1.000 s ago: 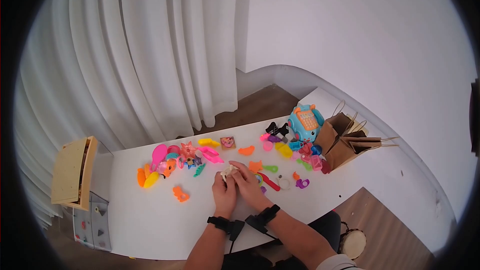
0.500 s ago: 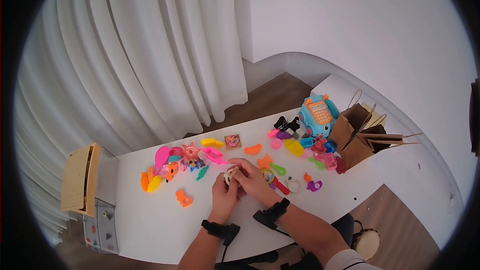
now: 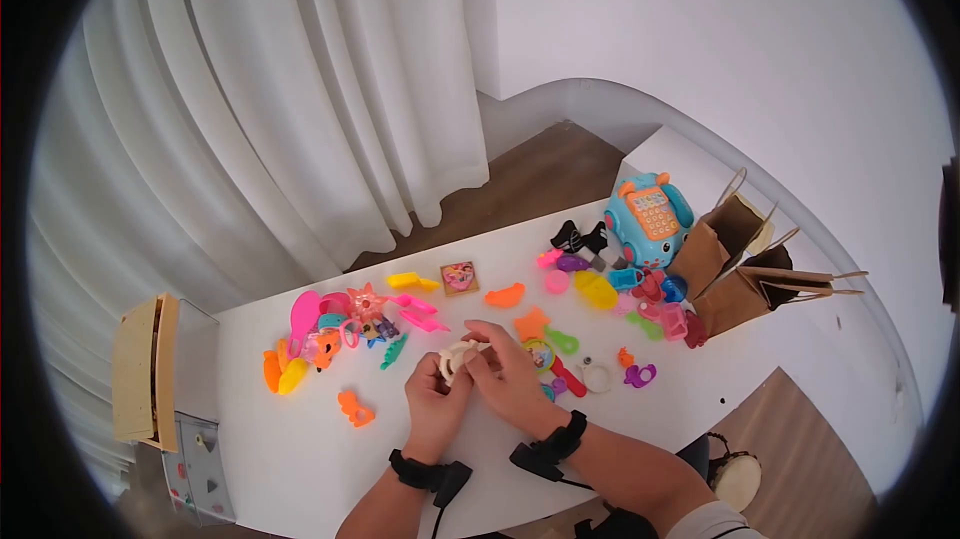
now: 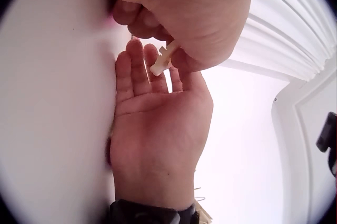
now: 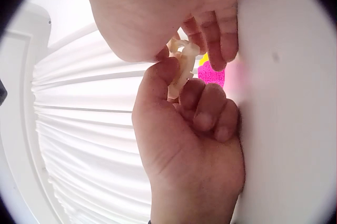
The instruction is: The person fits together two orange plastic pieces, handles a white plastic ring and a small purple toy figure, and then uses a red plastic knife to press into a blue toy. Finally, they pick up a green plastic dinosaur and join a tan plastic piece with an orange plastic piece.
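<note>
A small pale cream piece with a gap in it (image 3: 453, 361) is between the two hands above the white table (image 3: 300, 459). The left hand (image 3: 435, 409) pinches it with thumb and curled fingers, best seen in the right wrist view (image 5: 184, 150). From the other side the right hand (image 3: 515, 394) holds it near its thumb, its other fingers extended beyond, as the left wrist view shows (image 4: 158, 129). The piece (image 5: 185, 68) appears pale against the curled fingers in the right wrist view. Part of it is hidden by the fingers.
Colourful toys lie left, including a pink paddle (image 3: 304, 317) and an orange piece (image 3: 356, 409). Behind the hands is a small picture block (image 3: 459, 277). Rightward are a red-handled toy (image 3: 569, 376), a blue toy phone (image 3: 648, 222) and brown paper bags (image 3: 730, 299). A wooden box (image 3: 146, 374) stands far left.
The head view has shifted and turned slightly. Both hands still hold the pale piece, which has changed its angle and shows more clearly between the fingers.
</note>
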The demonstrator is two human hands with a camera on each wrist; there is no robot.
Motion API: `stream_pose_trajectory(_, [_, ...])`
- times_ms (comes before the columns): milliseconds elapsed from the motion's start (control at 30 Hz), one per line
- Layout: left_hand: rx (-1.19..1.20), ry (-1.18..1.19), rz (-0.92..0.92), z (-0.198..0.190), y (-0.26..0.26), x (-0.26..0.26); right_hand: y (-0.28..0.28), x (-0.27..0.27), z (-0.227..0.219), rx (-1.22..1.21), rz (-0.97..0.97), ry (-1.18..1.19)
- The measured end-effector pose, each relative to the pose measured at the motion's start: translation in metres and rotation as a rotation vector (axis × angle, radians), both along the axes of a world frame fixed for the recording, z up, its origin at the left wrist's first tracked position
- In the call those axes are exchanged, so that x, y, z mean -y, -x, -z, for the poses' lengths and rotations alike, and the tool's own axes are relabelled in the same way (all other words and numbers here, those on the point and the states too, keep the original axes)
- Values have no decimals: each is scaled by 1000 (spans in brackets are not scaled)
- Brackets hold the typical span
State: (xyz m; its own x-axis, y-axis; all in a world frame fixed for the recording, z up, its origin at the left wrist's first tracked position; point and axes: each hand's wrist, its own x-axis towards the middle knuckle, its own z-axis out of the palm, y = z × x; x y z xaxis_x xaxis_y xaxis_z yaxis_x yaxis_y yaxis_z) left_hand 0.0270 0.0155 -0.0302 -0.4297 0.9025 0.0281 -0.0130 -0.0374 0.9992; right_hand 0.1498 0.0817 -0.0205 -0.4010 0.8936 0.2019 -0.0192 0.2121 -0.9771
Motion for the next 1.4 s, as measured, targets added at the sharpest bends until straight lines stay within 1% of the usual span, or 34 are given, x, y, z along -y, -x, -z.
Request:
stream_pose_trajectory(67, [-22,-46,4,-2,-1,0,0,0,-4,3,-1,-7])
stream_pose_trajectory(100, [-69,-100,1,1,0,-2,0,0,-4,4,3,-52])
stream_pose_trajectory(167, [-51,-76,-12,2,1,0,-1,-2,-2,9,0,-100])
stream_pose_trajectory(233, [-34,-49,-16,-4,0,1,-3,-4,5,98,19,-173])
stream_pose_trajectory(300, [126,7,-32,-16,0,2,-3,-7,14,94,10,-161])
stream_pose_trajectory(333, [127,6,-21,-15,0,1,-4,-7,16,86,2,-153])
stream_pose_trajectory(400, [122,6,-64,-10,1,-2,-6,-5,15,108,16,-136])
stream_pose_trajectory(433, [52,15,-56,-5,3,-1,-5,-5,12,127,16,-116])
stream_pose_trajectory(467, [52,11,-47,-4,1,-1,-4,-4,8,128,25,-119])
stream_pose_trajectory(533, [-76,-18,-21,-3,0,-2,1,1,-6,-7,149,-101])
stream_pose_trajectory(567, [-78,-17,-23,-4,0,-2,1,1,-9,-9,147,-100])
stream_pose_trajectory(633, [-67,-12,-12,-5,1,1,4,2,-10,-53,168,-255])
stream_pose_trajectory(667, [-68,-9,-23,-3,3,1,3,2,-7,-55,157,-253])
stream_pose_trajectory(733, [-49,-64,1,1,7,-1,-3,-1,3,89,75,-197])
stream_pose_trajectory(767, [-46,-62,-10,-1,7,1,-3,-3,8,91,63,-197])
stream_pose_trajectory(833, [105,-14,-22,-17,2,1,-3,-6,15,132,57,-241])
stream_pose_trajectory(867, [108,-19,-32,-16,1,0,-5,-6,16,134,46,-246])
stream_pose_trajectory(933, [129,-30,-17,-13,2,-1,-6,-4,16,211,32,-199])
stream_pose_trajectory(967, [132,-34,-29,-11,3,-1,-4,-4,15,213,20,-204])
stream_pose_trajectory(1033, [131,-40,13,-8,4,0,0,-1,7,13,117,-241])
stream_pose_trajectory(1067, [134,-43,7,-8,4,0,1,0,0,16,111,-243])
stream_pose_trajectory(1133, [135,-53,25,-7,4,-1,0,2,-13,11,59,-372])
stream_pose_trajectory(1167, [137,-53,24,-3,4,-2,-1,1,-12,12,58,-373])
stream_pose_trajectory(1233, [86,-123,41,8,2,-5,-1,-1,-9,89,-1,-475])
stream_pose_trajectory(1267, [87,-123,40,9,3,-5,-1,-1,-8,90,-1,-476])
stream_pose_trajectory(1333, [-7,-80,55,10,6,-3,-3,0,-5,95,-23,-365])
stream_pose_trajectory(1400, [2,-38,50,2,8,0,-6,-1,-4,137,-2,-342])
